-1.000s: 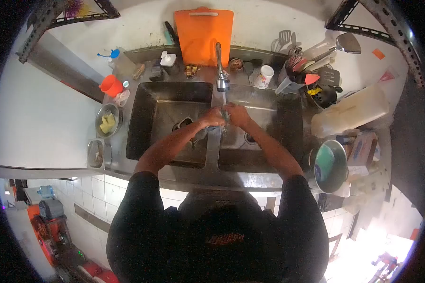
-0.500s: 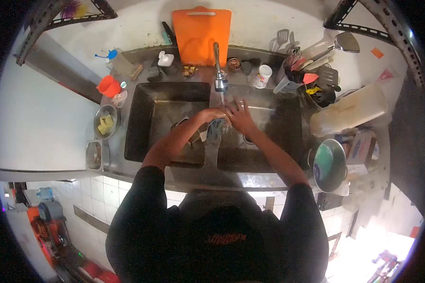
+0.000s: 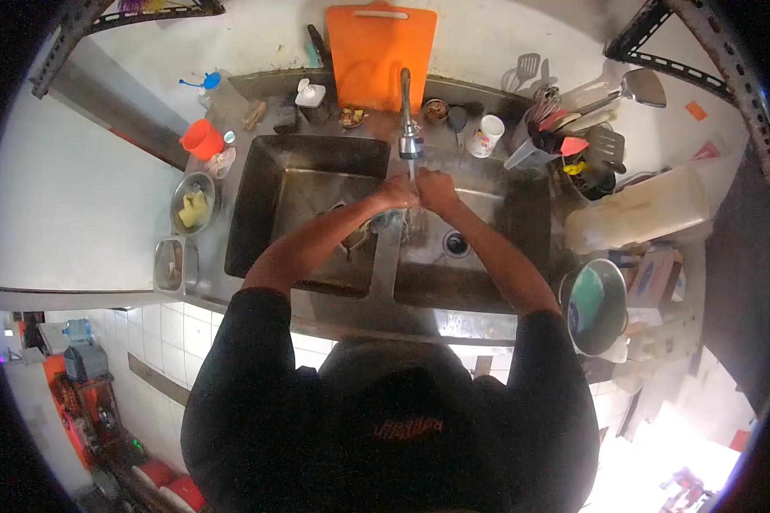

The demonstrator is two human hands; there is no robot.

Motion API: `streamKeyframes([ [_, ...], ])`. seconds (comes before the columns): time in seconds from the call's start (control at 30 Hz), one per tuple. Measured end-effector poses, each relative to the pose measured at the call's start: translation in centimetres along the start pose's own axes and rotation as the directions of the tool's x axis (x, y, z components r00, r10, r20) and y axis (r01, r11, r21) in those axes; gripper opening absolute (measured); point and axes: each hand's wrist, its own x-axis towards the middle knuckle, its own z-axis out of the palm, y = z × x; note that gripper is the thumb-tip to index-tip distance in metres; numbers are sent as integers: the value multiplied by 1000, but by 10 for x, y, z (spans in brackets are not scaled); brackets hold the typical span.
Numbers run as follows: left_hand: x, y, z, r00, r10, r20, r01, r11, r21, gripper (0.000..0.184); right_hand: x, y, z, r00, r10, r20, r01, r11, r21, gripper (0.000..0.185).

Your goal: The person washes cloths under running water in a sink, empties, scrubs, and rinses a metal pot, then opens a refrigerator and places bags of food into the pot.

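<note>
Under the thin stream from the faucet, my two hands are close together above the divider between the sink basins. My left hand is closed, its fingers turned in toward the other hand. My right hand is curled like a fist beside it, knuckles up. Whatever lies between the fingers is hidden. Just below the left hand, a bluish-grey scrubber or cloth rests on the divider, partly covered. Some unclear items lie in the left basin. The right basin shows its drain.
An orange cutting board leans on the wall behind the faucet. A soap pump bottle, white tub and utensil holder line the back. A metal bowl and red cup stand left, a large pot right.
My right hand was spread open and has curled closed. Both hands have moved slightly up in the view, nearer the faucet. The view itself has shifted a little.
</note>
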Motion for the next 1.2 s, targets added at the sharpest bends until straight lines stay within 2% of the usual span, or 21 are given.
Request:
streamKeyframes([
  [0.07,-4,0,-6,988,139,-62,-139,990,-2,51,3,-3,-3,995,63,80,-69,995,74,32],
  [0.13,-27,19,-26,993,88,-77,-91,995,-39,49,2,-8,-6,970,134,202,-164,976,140,37],
  [0.2,-40,30,-38,995,33,-91,-40,996,-74,47,-2,-10,-2,982,128,142,-153,971,185,39],
  [0.37,-41,34,-46,992,61,-108,-28,958,286,39,3,6,44,998,56,-25,-43,931,363,41],
  [0.4,-41,34,-46,992,63,-106,-31,958,284,39,1,7,46,994,100,52,-112,917,383,41],
  [0.47,-39,30,-49,968,246,-55,-194,868,457,33,-5,3,27,981,143,128,-183,900,396,41],
  [0.53,-40,35,-61,932,354,-73,-286,846,449,33,-15,-4,-10,922,80,378,-359,538,762,31],
  [0.57,-37,39,-71,883,459,-95,-374,813,446,34,-19,-8,-18,924,85,374,-358,539,762,31],
  [0.63,-28,50,-88,845,534,-39,-453,753,478,32,-32,-18,-27,822,200,533,-510,-157,846,21],
  [0.67,-28,54,-94,802,598,20,-524,687,503,31,-39,-23,-24,821,203,533,-510,-160,845,21],
  [0.73,-27,67,-102,818,566,103,-533,679,504,28,-46,-28,-16,793,190,579,-449,-459,767,17],
  [0.77,-26,69,-102,831,524,188,-540,675,503,27,-48,-28,-6,794,192,577,-446,-461,767,17],
  [0.8,-25,64,-96,830,524,193,-542,674,502,27,-52,-28,5,796,118,594,-429,-583,690,16],
  [0.83,-21,51,-82,772,627,102,-586,641,496,26,-58,-29,13,798,43,601,-410,-693,594,15],
  [0.87,-20,46,-78,697,717,8,-626,603,495,26,-62,-35,10,799,46,600,-405,-696,593,15],
  [0.9,-20,41,-74,695,719,12,-629,600,494,26,-67,-42,7,817,2,577,-362,-777,515,15],
  [0.97,-26,40,-73,560,812,-165,-668,560,491,23,-69,-46,8,834,-37,551,-318,-848,424,15],
  [1.0,-29,40,-73,560,812,-163,-669,560,488,23,-69,-48,8,866,-102,490,-308,-881,359,20],
  [1.07,-34,40,-73,736,658,-157,-551,718,425,27,-71,-48,7,891,-163,423,-304,-907,291,25],
  [1.17,-46,44,-67,763,591,-261,-447,776,446,30,-71,-40,4,900,-183,397,-288,-931,223,39],
  [1.2,-45,42,-63,764,590,-261,-447,776,445,30,-72,-36,3,874,-42,484,-242,-902,357,44],
])
